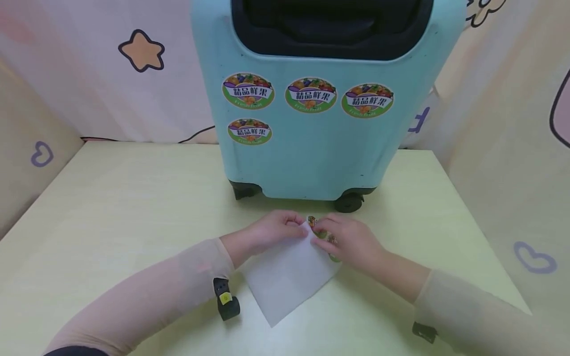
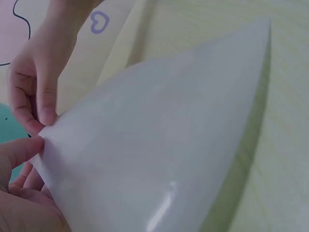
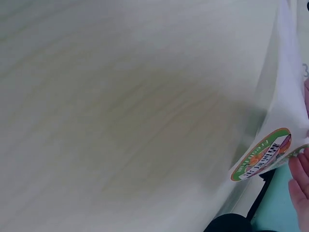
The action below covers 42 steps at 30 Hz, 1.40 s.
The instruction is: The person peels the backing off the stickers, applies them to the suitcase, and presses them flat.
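Note:
A white sticker sheet (image 1: 289, 277) slants over the table, its plain back facing up. Oval fruit stickers show on its other face at the far right edge, and one fruit sticker (image 3: 263, 154) is plain in the right wrist view. My left hand (image 1: 278, 228) pinches the sheet near its far corner, thumb on top, as the left wrist view shows. At the same corner my right hand (image 1: 352, 242) pinches the edge with thumb and fingers, beside the stickers. Whether a sticker is lifting there I cannot tell. Just beyond both hands stands a light blue suitcase (image 1: 307, 158).
On the suitcase front are several oval fruit stickers: three in an upper row and a lower-left sticker (image 1: 250, 132). Its black wheel (image 1: 349, 202) rests on the pale table (image 1: 133, 198). A patterned curtain (image 1: 89, 64) hangs behind and at both sides.

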Motion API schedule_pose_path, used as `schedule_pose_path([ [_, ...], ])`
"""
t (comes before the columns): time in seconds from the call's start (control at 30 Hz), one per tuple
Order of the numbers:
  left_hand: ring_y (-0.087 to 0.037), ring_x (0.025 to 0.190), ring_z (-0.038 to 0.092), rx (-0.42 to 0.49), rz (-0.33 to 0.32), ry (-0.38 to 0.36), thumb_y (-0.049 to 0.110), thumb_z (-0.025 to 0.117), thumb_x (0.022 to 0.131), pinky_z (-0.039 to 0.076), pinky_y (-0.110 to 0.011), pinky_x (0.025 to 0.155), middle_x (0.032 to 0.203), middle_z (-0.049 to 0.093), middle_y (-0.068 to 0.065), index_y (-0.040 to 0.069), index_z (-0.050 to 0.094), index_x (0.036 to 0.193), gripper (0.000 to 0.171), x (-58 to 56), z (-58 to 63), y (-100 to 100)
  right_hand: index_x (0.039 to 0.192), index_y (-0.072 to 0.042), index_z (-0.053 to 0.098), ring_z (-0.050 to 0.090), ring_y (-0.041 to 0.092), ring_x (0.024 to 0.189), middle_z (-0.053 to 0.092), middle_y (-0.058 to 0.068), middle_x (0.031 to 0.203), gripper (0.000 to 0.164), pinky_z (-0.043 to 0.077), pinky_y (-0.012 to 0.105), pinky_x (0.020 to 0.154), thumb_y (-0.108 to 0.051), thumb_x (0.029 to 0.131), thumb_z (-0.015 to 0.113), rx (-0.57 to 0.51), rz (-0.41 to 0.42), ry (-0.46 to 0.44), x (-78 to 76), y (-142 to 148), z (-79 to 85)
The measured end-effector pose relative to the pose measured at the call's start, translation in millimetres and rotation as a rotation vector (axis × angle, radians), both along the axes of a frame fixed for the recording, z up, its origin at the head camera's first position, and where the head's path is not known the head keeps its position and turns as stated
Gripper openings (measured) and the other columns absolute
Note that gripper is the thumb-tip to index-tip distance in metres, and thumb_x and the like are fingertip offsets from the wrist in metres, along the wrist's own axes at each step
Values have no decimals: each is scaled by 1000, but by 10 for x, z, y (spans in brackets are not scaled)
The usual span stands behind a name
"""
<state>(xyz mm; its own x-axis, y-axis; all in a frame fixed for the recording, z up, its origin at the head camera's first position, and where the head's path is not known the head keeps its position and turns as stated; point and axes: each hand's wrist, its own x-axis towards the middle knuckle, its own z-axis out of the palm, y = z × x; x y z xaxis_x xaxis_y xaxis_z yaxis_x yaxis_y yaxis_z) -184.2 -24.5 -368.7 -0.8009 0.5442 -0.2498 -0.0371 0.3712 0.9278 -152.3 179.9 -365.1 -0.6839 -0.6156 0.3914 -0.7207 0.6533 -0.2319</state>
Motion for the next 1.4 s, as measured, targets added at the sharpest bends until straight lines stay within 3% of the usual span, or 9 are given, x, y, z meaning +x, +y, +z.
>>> schedule_pose_path([
  [0.23, -14, 79, 55, 21, -24, 33, 12, 60, 90, 45, -24, 72, 92, 65, -5, 2, 61, 102, 16, -5, 9, 9, 87, -9, 70, 64, 10, 77, 67, -2, 85, 9, 52, 28, 67, -12, 80, 74, -105, -26, -156, -12, -8, 24],
  [0.47, -14, 79, 54, -98, -79, 138, 8, 60, 90, 45, -24, 71, 90, 65, -4, 3, 61, 101, 12, -51, 52, 1, 83, -12, 67, 59, 7, 74, 63, -8, 79, 2, 50, 31, 70, -12, 85, 67, -130, -124, -307, -29, 30, 29],
  [0.57, -14, 80, 53, -121, -102, 155, 8, 61, 89, 44, -24, 72, 89, 64, -3, 3, 62, 102, 14, -66, 50, 0, 84, -14, 67, 60, 6, 75, 64, -10, 80, 4, 49, 31, 71, -16, 84, 70, -120, -135, -326, -37, 32, 10],
  [0.7, -13, 80, 52, -99, -132, 168, 9, 60, 90, 43, -23, 72, 89, 63, -2, 3, 62, 103, 15, -70, 53, 4, 87, -13, 68, 62, 6, 77, 65, -10, 83, 10, 49, 31, 71, -20, 81, 73, -125, -88, -327, -30, -3, 9],
  [0.9, -15, 79, 53, -117, -133, 189, 8, 59, 90, 44, -23, 71, 88, 62, -3, 3, 61, 101, 12, -77, 83, -5, 85, -10, 66, 60, 8, 75, 63, -7, 81, 4, 51, 36, 74, -12, 84, 69, -145, -95, -388, -28, -9, 50],
  [1.1, -16, 79, 54, -228, -145, 302, 3, 59, 89, 47, -25, 70, 92, 63, -7, 1, 62, 98, 9, -115, 90, -38, 84, -9, 64, 56, 12, 75, 60, -4, 81, 4, 49, 31, 69, -12, 87, 63, -152, -170, -475, -70, 68, 78],
  [1.4, -16, 77, 51, -499, -127, 458, 4, 60, 88, 45, -27, 71, 90, 62, -3, 4, 66, 98, 12, -193, 53, -26, 85, -7, 62, 55, 16, 74, 60, 1, 80, 5, 47, 30, 63, -11, 87, 59, -166, -263, -512, -155, 277, 158],
])
